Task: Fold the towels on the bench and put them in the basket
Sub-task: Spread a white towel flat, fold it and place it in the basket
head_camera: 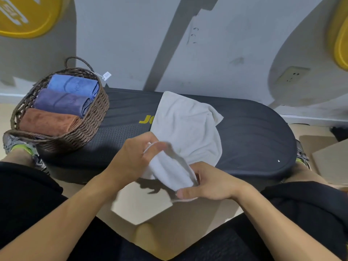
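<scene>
A white towel (185, 127) lies crumpled across the middle of the dark padded bench (254, 134). Its near end is lifted off the bench's front edge. My left hand (131, 159) pinches that raised end at its upper corner. My right hand (211, 182) grips the same end lower down, with the thumb under the cloth. A brown wicker basket (90, 119) stands on the bench's left end. It holds three folded towels in a row: a light blue towel (73, 85) at the back, a purple towel (60, 101) in the middle and a brown towel (47, 122) nearest.
A grey wall (122, 44) rises right behind the bench, with a socket (291, 75) at the right. Cardboard sheets (329, 159) lie on the floor to the right. My knees and shoes flank the bench's front.
</scene>
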`<state>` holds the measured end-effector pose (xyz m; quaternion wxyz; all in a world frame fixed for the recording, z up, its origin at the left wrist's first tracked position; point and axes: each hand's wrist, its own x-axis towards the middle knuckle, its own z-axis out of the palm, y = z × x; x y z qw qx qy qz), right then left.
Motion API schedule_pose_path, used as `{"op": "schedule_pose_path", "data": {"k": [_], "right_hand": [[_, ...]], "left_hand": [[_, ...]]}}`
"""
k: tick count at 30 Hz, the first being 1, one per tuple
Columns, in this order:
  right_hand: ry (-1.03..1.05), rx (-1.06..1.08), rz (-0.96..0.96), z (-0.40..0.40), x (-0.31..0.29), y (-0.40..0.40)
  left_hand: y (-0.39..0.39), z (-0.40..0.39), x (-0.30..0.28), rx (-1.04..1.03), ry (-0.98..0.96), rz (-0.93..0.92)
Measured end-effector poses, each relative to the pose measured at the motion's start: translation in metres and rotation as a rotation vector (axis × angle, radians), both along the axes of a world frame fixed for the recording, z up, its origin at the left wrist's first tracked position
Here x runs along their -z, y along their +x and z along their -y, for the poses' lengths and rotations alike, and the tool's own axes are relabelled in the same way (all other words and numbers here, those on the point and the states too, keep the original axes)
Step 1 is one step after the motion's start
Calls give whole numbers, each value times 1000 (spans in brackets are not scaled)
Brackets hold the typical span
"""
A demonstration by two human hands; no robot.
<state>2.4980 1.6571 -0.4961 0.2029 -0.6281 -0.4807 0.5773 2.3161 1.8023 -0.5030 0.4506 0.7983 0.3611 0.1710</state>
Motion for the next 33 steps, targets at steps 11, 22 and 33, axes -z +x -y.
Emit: {"op": "schedule_pose_path", "data": {"k": [11, 22, 33], "right_hand": [[-73, 195, -206, 19, 4, 76], [159, 886, -129, -44, 10, 164], [-3, 804, 462, -93, 100, 209]], "left_hand": [[-4, -57, 10, -204, 67, -37], [78, -133, 44, -195, -48, 84], [155, -203, 116, -171, 53, -200]]}}
